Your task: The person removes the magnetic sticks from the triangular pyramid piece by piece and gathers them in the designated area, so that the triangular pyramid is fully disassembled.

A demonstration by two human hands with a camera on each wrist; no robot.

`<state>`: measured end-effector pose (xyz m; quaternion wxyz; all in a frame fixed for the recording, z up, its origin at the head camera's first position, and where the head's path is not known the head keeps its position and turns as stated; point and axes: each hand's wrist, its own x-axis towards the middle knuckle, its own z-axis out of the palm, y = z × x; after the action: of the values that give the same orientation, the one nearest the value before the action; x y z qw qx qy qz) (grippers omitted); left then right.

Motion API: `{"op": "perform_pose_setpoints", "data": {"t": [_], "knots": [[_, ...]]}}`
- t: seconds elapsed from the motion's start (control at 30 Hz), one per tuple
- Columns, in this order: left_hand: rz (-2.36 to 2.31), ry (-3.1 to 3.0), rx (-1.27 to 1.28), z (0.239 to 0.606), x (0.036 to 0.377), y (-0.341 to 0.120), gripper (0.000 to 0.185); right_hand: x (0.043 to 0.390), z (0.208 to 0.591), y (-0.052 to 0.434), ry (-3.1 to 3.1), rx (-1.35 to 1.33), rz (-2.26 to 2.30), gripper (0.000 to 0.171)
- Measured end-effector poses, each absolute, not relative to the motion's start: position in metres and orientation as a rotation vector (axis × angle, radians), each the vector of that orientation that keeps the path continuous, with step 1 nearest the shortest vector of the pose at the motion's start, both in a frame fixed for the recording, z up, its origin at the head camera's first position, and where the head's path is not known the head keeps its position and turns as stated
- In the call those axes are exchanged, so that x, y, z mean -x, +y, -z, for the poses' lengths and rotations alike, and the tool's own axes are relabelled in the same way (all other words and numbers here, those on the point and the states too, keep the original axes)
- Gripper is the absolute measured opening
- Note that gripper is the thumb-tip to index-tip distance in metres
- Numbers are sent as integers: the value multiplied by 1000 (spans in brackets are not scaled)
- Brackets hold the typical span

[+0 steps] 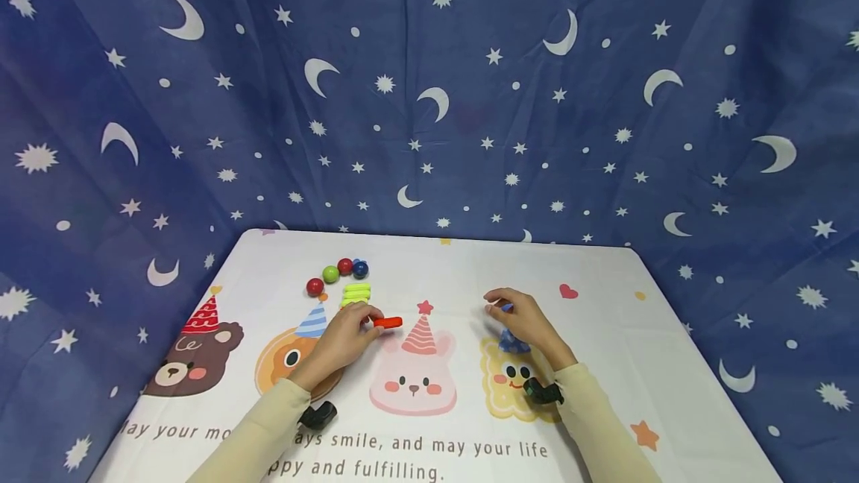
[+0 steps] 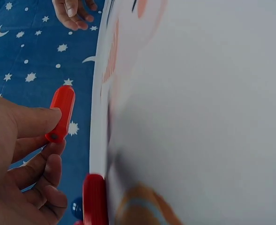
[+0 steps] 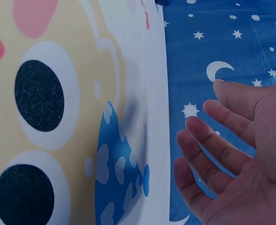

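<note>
Between thumb and fingers, my left hand (image 1: 347, 335) pinches a short red plastic stick (image 1: 388, 323), held above the table over the printed rabbit's left side. The left wrist view shows the stick (image 2: 63, 112) with a small dark hole at its near end. Below that hand, another red piece (image 2: 95, 200) lies on the table. Just beyond the hand lie several yellow-green sticks (image 1: 356, 291), partly hidden by it. My right hand (image 1: 526, 317) hovers over the printed blue hat with its fingers loosely bent; in the right wrist view the hand (image 3: 236, 145) holds nothing.
Several balls stand in a curved row at the back left: a red ball (image 1: 315, 287), a green ball (image 1: 330, 274), another red ball (image 1: 345, 267) and a dark blue ball (image 1: 360, 270). A white printed tablecloth (image 1: 483, 423) covers the table; a blue starry curtain (image 1: 463, 192) hangs behind.
</note>
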<state>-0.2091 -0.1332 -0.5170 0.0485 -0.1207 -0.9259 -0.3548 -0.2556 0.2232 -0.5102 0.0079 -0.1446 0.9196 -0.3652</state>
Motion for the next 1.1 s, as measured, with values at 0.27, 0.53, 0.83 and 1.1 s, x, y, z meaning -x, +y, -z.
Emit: {"op": "perform_pose_setpoints", "data": {"t": [0.27, 0.53, 0.83, 1.1], "knots": [[1036, -2832, 348, 520, 204, -156, 21, 255, 510, 221, 2869, 445, 1154, 26], [974, -2837, 328, 521, 203, -172, 19, 256, 510, 220, 2857, 438, 1156, 28], [918, -2855, 388, 521, 205, -189, 21, 255, 511, 220, 2848, 447, 1171, 29], [923, -2864, 455, 525, 212, -198, 19, 255, 510, 220, 2856, 434, 1154, 29]]}}
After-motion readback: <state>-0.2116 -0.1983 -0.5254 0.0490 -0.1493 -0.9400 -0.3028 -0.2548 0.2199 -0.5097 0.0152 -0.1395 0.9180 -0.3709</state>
